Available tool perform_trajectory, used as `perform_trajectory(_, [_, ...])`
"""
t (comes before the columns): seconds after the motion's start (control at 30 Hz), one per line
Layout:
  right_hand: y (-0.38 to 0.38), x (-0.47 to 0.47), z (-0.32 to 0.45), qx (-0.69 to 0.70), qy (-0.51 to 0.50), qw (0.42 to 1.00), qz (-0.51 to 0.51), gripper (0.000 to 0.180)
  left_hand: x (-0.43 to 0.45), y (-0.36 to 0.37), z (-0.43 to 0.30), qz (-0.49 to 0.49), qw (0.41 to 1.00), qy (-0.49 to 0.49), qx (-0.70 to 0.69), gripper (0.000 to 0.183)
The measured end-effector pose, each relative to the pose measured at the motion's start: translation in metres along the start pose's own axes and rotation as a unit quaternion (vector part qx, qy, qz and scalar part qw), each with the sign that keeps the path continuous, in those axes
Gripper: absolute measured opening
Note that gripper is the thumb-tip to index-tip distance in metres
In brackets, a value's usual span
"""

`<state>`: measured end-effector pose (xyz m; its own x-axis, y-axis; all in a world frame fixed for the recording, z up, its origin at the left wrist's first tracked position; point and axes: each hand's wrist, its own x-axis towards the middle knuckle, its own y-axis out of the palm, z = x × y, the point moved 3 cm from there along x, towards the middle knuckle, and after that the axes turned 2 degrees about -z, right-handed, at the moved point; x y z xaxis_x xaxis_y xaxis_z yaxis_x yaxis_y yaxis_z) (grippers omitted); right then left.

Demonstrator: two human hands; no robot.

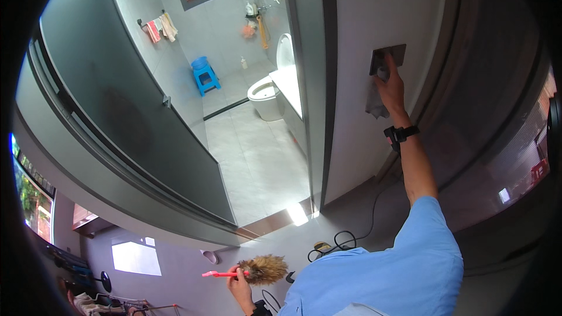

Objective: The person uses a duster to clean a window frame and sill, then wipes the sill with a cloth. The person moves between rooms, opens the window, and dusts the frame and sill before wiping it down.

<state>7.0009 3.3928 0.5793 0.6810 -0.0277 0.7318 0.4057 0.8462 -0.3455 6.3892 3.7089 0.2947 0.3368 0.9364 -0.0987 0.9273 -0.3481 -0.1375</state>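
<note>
My right hand [390, 85] is raised to a dark switch plate [398, 54] on the white wall, its fingers at the plate. From that hand hangs a thin grey cloth [376, 104], pinched between the thumb and fingers. Low in the view, my left hand [240, 289] grips the pink handle [224, 274] of a duster. The duster's fluffy brown head [267, 269] points right, beside my blue shirt.
A grey door [118, 92] stands open to a bathroom with a toilet [266, 98] and a blue stool [205, 77]. A black cable [373, 210] trails over the floor. A slipper [210, 256] lies outside the doorway, and a clothes rack [149, 306] stands lower left.
</note>
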Motion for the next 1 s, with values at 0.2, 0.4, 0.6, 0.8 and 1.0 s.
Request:
perform_trajectory(0.2, [0.026,-0.029,0.026,-0.013,-0.01,0.999,0.031,0.081,-0.013,-0.016,-0.014,0.012,0.997,0.044,0.061,0.019])
perform_trajectory(0.4, [0.02,-0.025,0.021,0.072,-0.03,0.995,-0.061,0.061,-0.028,-0.007,-0.037,0.017,0.991,0.051,0.122,0.027])
perform_trajectory(0.6, [0.1,-0.201,0.006,0.037,0.03,0.932,0.359,0.037,-0.042,-0.014,-0.016,-0.032,0.999,-0.002,-0.011,0.03])
perform_trajectory(0.8, [0.112,-0.383,0.125,0.162,-0.023,0.718,0.677,0.038,-0.062,-0.042,-0.015,-0.041,0.996,0.02,0.075,0.029])
perform_trajectory(1.0, [0.116,-0.433,0.227,0.271,-0.156,0.664,0.679,0.034,-0.085,-0.088,-0.032,-0.122,0.989,0.081,-0.004,0.018])
